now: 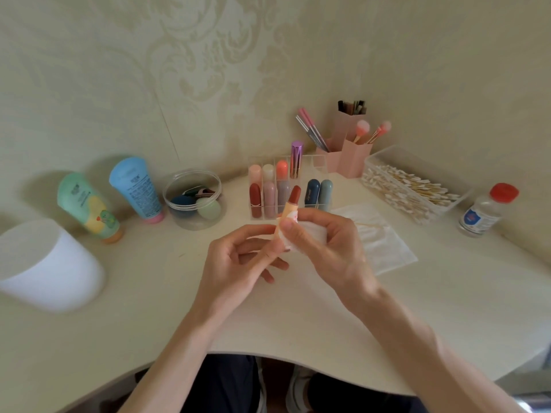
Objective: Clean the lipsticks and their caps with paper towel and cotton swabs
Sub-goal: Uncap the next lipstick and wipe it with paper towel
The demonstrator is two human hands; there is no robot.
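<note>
My left hand (pixel 238 257) curls its fingers round the foot of the peach lipstick (pixel 288 214), its brown-red bullet (pixel 295 194) bare and pointing to 12 o'clock, while my right hand (pixel 328 242) pinches a paper towel wad (pixel 311 232) against the tube just below that bullet. If I squeeze hard or push the wad up, I judge the soft bullet could smear, dent or snap. A slip could drop the tube, staining the towel sheet (pixel 384 251) at 2 o'clock, or knock the clear organiser (pixel 317 165) of lipsticks just behind at 12.
</note>
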